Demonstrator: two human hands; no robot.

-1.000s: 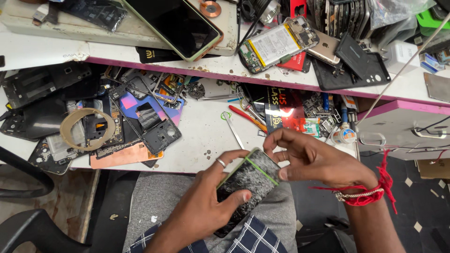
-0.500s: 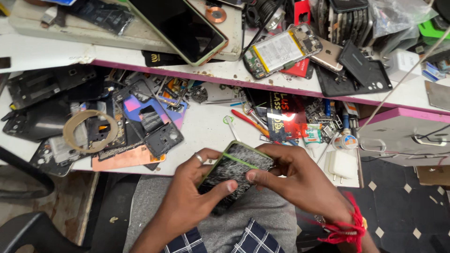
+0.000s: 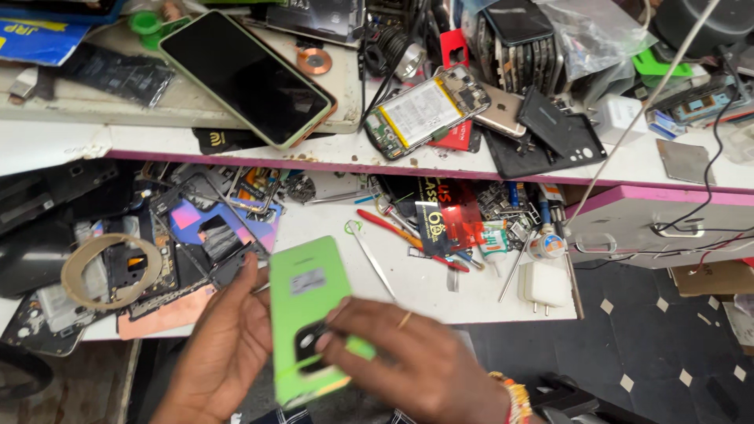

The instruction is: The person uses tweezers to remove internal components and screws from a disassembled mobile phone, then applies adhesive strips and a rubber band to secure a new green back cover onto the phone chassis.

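Note:
Both my hands hold a light green phone (image 3: 308, 314) with its back facing up, over my lap at the front edge of the white workbench (image 3: 424, 290). My left hand (image 3: 224, 345) grips its left edge from below. My right hand (image 3: 400, 353) lies across its lower right part, fingertips at the dark camera cutout, a ring on one finger and red and yellow threads on the wrist. A white sticker sits on the phone's upper back.
The bench holds phone back covers and frames (image 3: 196, 235), a tape ring (image 3: 110, 271), tweezers (image 3: 369, 255), a red-handled tool (image 3: 400, 232) and a white charger (image 3: 546, 286). On the shelf above lie a large black-screened phone (image 3: 247, 78) and an opened phone showing its battery (image 3: 424, 110).
The phone was screen up with cracked glass a second ago; it has been flipped and now shows its green back. Both hands shifted left and lower.

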